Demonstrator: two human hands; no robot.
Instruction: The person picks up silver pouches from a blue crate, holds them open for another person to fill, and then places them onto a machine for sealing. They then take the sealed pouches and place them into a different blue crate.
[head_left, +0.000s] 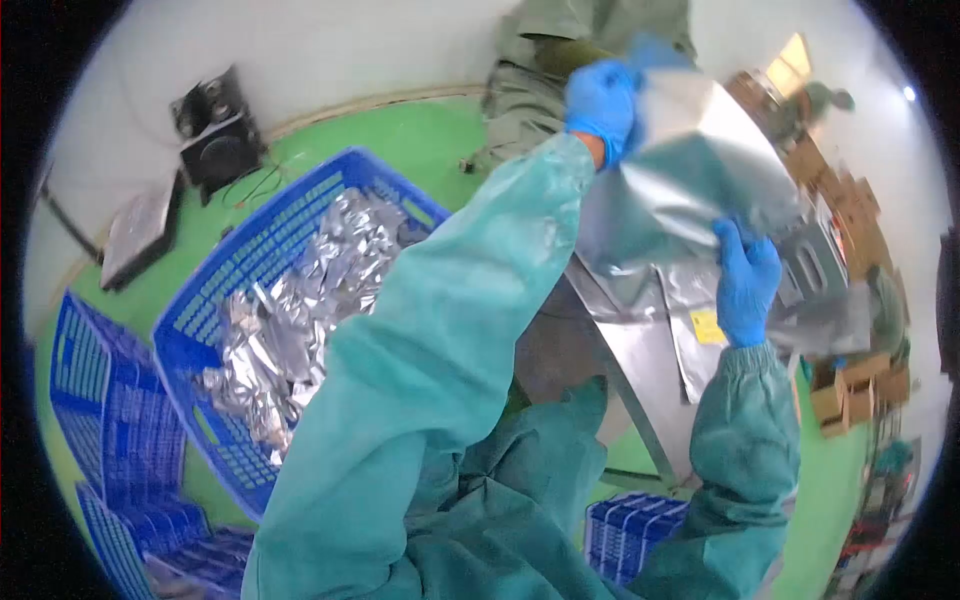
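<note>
A large silver foil bag (700,165) is stretched between my two blue-gloved hands, above a metal work table (645,390). My left hand (602,105) is closed on its upper left edge. Lower down, my right hand (748,285) pinches the near right edge. A blurred blue shape (660,52) behind my left hand looks like another person's glove. Beneath the bag, more flat foil pouches (690,290) lie on the table, beside a yellow label (707,327). Whether the held bag contains anything is hidden.
To my left stands a blue plastic crate (185,385) heaped with crumpled foil pouches (310,300). Other blue crates (140,440) sit on the green floor. A person in green clothing (525,90) is across the table. Cardboard boxes (850,390) are stacked at right.
</note>
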